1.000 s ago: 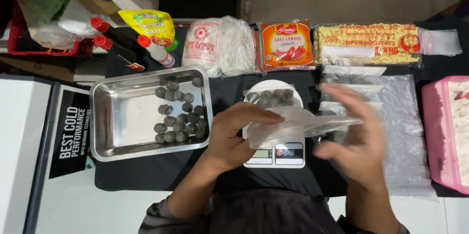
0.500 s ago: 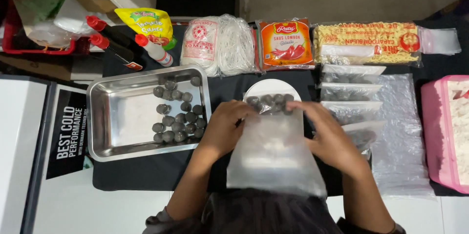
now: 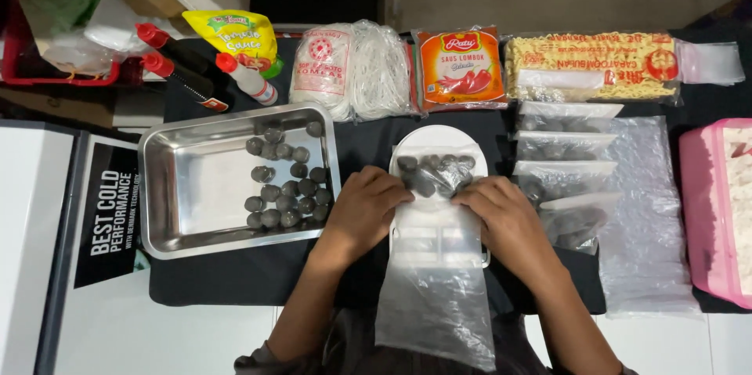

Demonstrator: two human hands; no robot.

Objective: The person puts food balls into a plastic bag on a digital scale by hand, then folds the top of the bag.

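Both hands pinch the mouth of a clear bag [image 3: 435, 297] that hangs toward the near edge of the tabletop, its opening lying over the white scale [image 3: 439, 195] near the middle. The left hand [image 3: 365, 209] and right hand [image 3: 507, 218] each have a closed grip on the film, just beside the dark balls [image 3: 435, 171] heaped on the scale. The thin plastic could slip or fold shut, and a nudge might roll balls off toward the steel tray [image 3: 196, 187] or the filled bags [image 3: 565, 179].
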